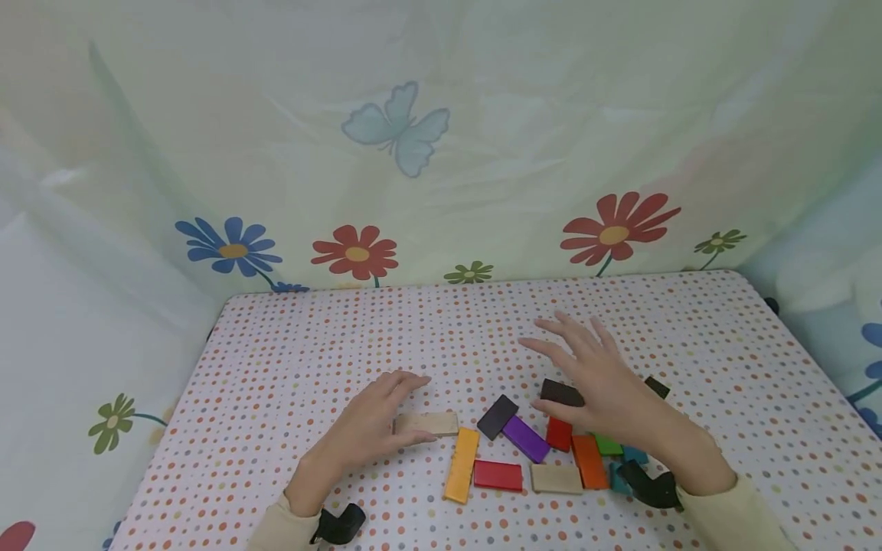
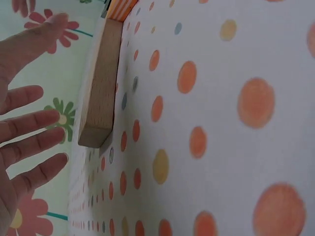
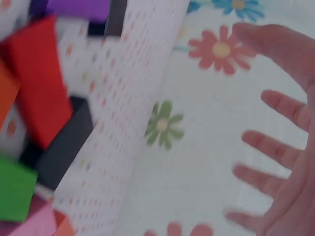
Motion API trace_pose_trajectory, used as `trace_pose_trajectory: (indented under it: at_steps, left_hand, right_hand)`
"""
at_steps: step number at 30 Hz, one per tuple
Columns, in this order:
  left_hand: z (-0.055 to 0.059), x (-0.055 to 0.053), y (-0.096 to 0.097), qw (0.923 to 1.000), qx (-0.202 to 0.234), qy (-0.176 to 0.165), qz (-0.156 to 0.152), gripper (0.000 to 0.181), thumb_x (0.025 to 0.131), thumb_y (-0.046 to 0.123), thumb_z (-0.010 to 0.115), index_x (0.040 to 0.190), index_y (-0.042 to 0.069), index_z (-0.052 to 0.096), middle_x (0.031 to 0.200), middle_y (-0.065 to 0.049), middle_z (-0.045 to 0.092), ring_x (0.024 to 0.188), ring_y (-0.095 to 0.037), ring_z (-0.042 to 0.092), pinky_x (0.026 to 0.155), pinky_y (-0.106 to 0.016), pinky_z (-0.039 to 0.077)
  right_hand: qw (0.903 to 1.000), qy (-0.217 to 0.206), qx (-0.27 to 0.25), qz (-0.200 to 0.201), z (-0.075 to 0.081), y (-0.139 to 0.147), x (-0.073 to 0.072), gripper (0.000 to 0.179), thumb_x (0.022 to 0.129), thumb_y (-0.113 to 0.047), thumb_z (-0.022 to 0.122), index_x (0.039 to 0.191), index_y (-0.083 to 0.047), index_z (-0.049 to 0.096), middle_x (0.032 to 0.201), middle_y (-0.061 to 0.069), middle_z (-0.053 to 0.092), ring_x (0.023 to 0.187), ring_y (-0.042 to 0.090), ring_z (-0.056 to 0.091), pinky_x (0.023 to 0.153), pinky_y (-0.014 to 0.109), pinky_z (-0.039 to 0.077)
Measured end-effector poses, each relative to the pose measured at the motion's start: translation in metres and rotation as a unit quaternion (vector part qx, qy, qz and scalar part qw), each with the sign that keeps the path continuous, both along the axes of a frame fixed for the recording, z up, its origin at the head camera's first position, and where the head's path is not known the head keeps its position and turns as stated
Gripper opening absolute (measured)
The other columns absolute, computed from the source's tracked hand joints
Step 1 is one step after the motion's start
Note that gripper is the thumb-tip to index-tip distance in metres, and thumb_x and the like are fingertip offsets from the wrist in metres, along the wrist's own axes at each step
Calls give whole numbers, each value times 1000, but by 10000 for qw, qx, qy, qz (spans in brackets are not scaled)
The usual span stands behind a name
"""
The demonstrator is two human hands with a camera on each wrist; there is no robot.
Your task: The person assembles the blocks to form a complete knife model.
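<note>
My left hand (image 1: 372, 417) hovers over the left end of a pale wooden block (image 1: 430, 424), fingers spread and holding nothing. In the left wrist view that plain wooden block (image 2: 101, 88) lies on the dotted cloth, apart from the fingers. My right hand (image 1: 606, 390) is raised above the right part of the block group, fingers spread wide with nothing between them. Beneath and beside it lie a black block (image 1: 561, 392), a red block (image 1: 559, 434), an orange block (image 1: 589, 461) and a green block (image 1: 608, 444). A pink block (image 3: 37, 221) shows only in the right wrist view.
Around the middle lie a yellow block (image 1: 461, 465), a second red block (image 1: 498, 475), a purple block (image 1: 526, 439), another black block (image 1: 498, 417) and a second wooden block (image 1: 556, 479). Blue blocks (image 1: 619, 478) sit partly hidden by the right wrist's strap. A flowered curtain (image 1: 496, 191) hangs behind the table.
</note>
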State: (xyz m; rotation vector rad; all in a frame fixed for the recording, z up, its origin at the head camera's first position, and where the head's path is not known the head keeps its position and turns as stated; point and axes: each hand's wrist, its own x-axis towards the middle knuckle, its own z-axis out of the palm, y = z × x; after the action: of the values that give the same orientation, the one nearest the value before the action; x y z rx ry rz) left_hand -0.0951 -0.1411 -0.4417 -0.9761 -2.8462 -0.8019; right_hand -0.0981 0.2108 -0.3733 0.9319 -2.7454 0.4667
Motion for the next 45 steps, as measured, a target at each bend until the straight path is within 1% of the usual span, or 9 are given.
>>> trace_pose_trajectory:
  at_steps: [3, 5, 8, 13, 19, 24, 30, 38, 45]
  left_hand:
    - [-3, 1, 6, 9999, -59, -65, -115, 65, 90, 46, 82, 141, 11, 62, 130, -2, 64, 115, -18, 63, 96, -41, 55]
    - [-5, 1, 8, 9996, -136, -145, -201, 58, 91, 44, 82, 137, 12, 65, 125, -1, 65, 107, -14, 64, 90, -37, 56]
    - [-7, 2, 12, 9987, -278, -269, -343, 48, 93, 40, 80, 130, 12, 69, 117, 1, 66, 98, -11, 62, 84, -33, 55]
    - [-8, 3, 17, 9973, -512, -305, -427, 37, 95, 32, 79, 126, 13, 71, 114, 3, 65, 95, -9, 58, 81, -29, 53]
    - [-10, 4, 15, 9975, -594, -188, -343, 33, 95, 28, 79, 123, 12, 72, 109, 3, 64, 94, -9, 58, 81, -29, 53]
    - [-9, 4, 13, 9976, -613, -183, -275, 33, 95, 30, 79, 122, 11, 73, 108, 4, 62, 96, -9, 58, 81, -28, 53]
    - [-10, 5, 9, 9983, -562, -59, -121, 33, 93, 29, 81, 120, 11, 74, 109, 2, 65, 101, -13, 63, 85, -32, 56]
    - [-10, 7, 9, 9985, -534, 57, 53, 34, 93, 28, 82, 120, 9, 74, 108, 1, 65, 95, -12, 62, 78, -29, 55]
    - [-8, 8, 9, 9968, -710, -87, 358, 31, 93, 28, 82, 114, 7, 75, 98, 2, 60, 85, -11, 54, 68, -27, 49]
  right_hand:
    - [9984, -149, -97, 535, 4, -12, 6, 75, 82, -25, 91, 147, -17, 55, 151, 15, 49, 139, 40, 45, 109, 73, 35]
    - [9963, -173, -16, 844, 6, -21, 10, 73, 83, -25, 91, 146, -17, 55, 149, 13, 52, 133, 35, 54, 103, 63, 48]
    - [9907, -274, 214, 1314, 7, -35, 17, 62, 86, -21, 88, 141, -15, 59, 139, 8, 59, 122, 28, 63, 90, 46, 60]
    - [9720, -569, 590, 2201, 4, -61, 29, 39, 90, -14, 84, 127, -15, 69, 120, -1, 65, 106, 15, 65, 86, 32, 59]
    - [9521, -1109, 722, 2758, -17, -86, 29, 25, 92, -9, 81, 116, -15, 73, 116, -5, 65, 105, 6, 59, 89, 19, 53]
    - [9467, -1228, 873, 2846, -36, -96, 28, 19, 95, -10, 78, 113, -17, 75, 117, -6, 65, 107, 7, 58, 93, 19, 51]
    - [9474, -1302, 1147, 2688, -44, -102, 24, 15, 97, -14, 76, 111, -19, 76, 110, -11, 64, 104, 5, 56, 95, 24, 51]
    - [9522, -1024, 1322, 2555, -50, -106, 20, 17, 100, -16, 73, 116, -20, 76, 112, -9, 64, 101, 5, 55, 92, 26, 51]
    - [9505, -533, 1716, 2537, -50, -107, 18, 29, 100, -15, 73, 128, -25, 74, 115, -7, 62, 102, 8, 52, 87, 26, 51]
